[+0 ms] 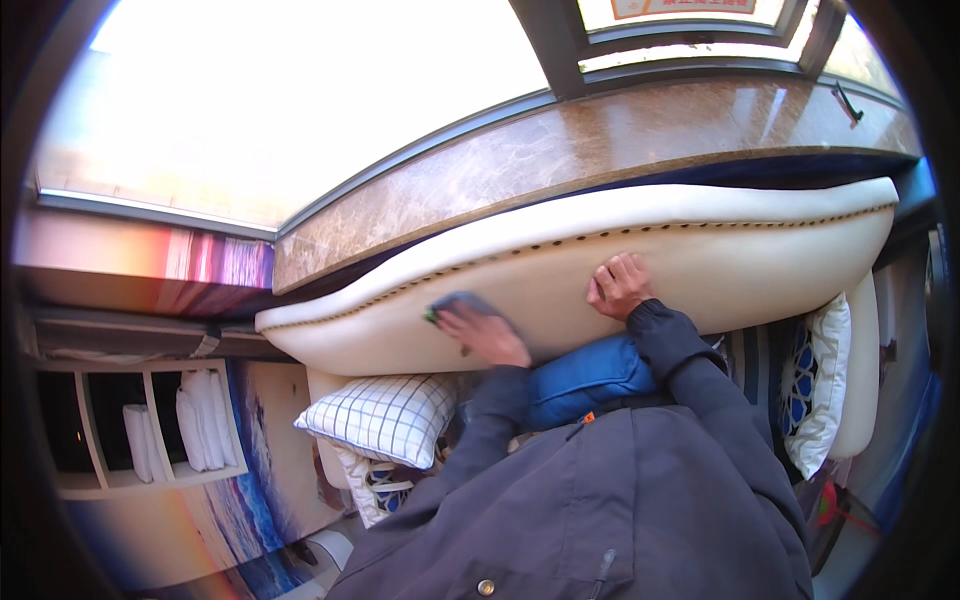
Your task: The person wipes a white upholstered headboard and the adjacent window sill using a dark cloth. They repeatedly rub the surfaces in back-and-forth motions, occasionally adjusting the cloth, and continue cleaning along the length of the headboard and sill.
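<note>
A cream sofa backrest (740, 255) with a row of dark studs stretches across the view in front of me. My left hand (487, 336), blurred by motion, holds a dark grey-blue cloth (462, 303) with a bit of green at its edge against the front of the backrest. To the right, my right hand (620, 284) rests on the same surface with its fingers curled in; nothing shows in it. Close below my hands lie a blue cushion (590, 380) and a white checked cushion (385, 412).
Behind the backrest runs a brown marble sill (440, 195) under bright windows. A white patterned cushion (828, 385) leans by the right armrest (860, 375). At left stands a shelf unit (160, 485) with rolled white towels (204, 420).
</note>
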{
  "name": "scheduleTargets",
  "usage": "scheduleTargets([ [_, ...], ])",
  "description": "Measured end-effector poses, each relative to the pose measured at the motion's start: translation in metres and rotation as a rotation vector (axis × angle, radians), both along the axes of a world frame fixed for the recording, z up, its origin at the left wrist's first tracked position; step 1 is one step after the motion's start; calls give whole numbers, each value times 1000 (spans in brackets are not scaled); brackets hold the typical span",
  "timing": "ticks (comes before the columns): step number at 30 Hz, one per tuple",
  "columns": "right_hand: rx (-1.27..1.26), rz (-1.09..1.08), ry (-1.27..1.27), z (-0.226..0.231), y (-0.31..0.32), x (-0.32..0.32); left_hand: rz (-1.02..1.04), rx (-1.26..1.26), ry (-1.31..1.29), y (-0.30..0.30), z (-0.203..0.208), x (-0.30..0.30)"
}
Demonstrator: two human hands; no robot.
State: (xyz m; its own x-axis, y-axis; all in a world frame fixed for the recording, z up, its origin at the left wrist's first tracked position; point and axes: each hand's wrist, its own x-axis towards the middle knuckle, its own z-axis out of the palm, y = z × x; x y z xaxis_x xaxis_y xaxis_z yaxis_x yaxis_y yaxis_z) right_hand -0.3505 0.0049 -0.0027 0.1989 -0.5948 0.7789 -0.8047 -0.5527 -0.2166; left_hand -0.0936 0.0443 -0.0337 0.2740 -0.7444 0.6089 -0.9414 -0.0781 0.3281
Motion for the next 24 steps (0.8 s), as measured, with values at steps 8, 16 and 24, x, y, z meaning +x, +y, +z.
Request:
scheduleTargets([
  [8, -3, 3, -206, 8, -1, -16, -466, 235, -241, -15, 44, -18],
  [16, 12, -376, -398, 7, 2, -78, -476, 217, -303, 33, 10, -66],
  [24, 12, -349, -390, 8, 2, -79, -547, 73, -323, 3, 48, -15],
])
